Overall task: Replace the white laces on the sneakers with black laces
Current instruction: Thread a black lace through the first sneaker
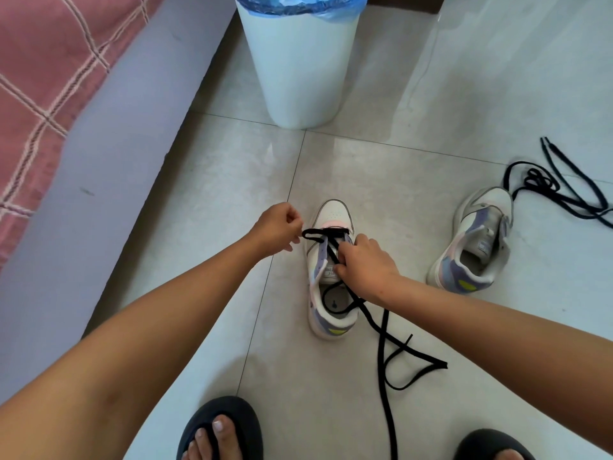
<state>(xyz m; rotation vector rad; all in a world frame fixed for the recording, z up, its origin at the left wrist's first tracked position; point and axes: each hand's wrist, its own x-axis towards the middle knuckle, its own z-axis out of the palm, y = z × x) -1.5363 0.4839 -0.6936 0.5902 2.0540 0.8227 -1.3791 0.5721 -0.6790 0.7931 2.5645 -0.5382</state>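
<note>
Sneaker [331,270]: stood on the floor tiles [212,180], toe pointing away.
Black lace [326,232]: threaded through the front eyelets.
Left hand [277,229]: fingers curled, lace end pinched.
Right hand [363,265]: lace gripped over the tongue.
Second sneaker [474,240]: set well apart to the right.

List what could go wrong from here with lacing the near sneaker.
1. The flat black lace trails in loops near the dark slippers; a foot on it could jerk it out.
2. The white and lilac sneaker stands unbraced, so the left hand could tip it by pulling.
3. The right hand covers the eyelets, so a skipped hole could pass unnoticed.
</note>
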